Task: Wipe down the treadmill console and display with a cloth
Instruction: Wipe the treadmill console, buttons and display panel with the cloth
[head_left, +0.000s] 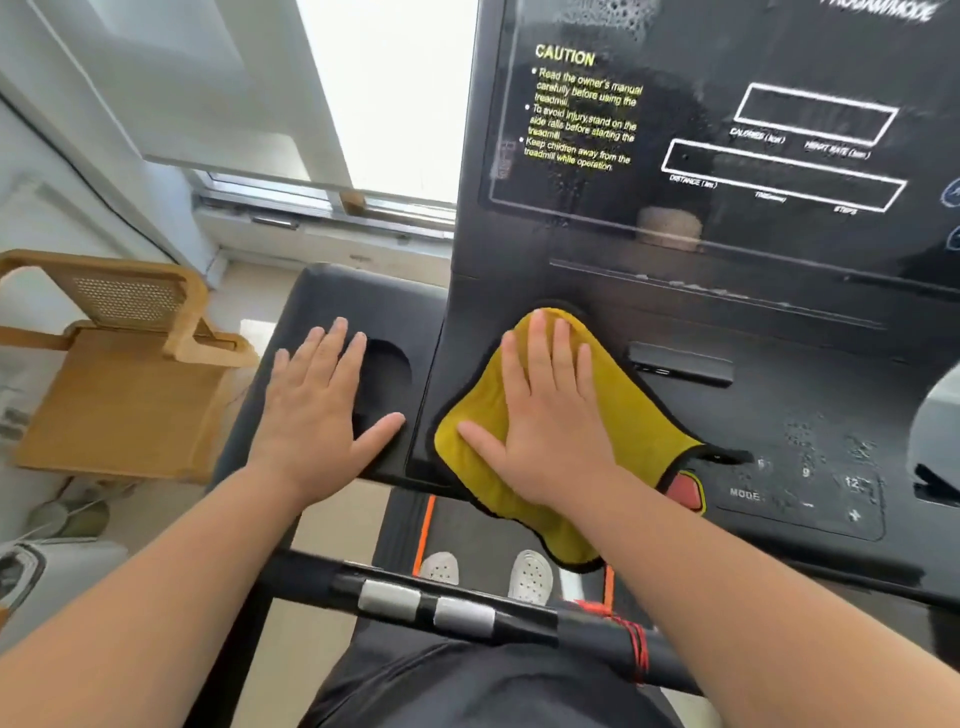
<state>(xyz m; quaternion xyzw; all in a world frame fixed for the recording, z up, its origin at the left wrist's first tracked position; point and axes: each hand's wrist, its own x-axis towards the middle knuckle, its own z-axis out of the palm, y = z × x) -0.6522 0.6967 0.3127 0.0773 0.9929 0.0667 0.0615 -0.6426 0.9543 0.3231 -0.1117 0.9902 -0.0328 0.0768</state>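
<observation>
Two bare hands lie flat on a black treadmill console (779, 395), seen from above. Far left, a wooden chair (130, 374) with a woven cane back stands on the floor below a bright window (395, 93). Next comes the left hand (317, 410), palm down, fingers spread and straight, gripping nothing; it rests on the console's left side tray (322, 296), its fingertips at the edge of a round cup recess (387, 384). Just right of it, the right hand (545, 421) presses palm down, fingers straight and slightly spread, on a yellow cloth (478, 436) with dark edging. That cloth is spread on the console's lower left surface, its near corner hanging over the front edge, its right edge partly covering a red button (685, 491). Above the cloth rises the glossy display (727, 130), carrying a yellow CAUTION text and white outlined boxes, with droplets visible on its surface. Further right, printed controls (800, 493) marked MODE, numbers, minus and plus also show droplets. Below the console, a black handlebar (467, 608) with silver sensor plates crosses the view, and two white shoes (527, 574) stand on the belt.
</observation>
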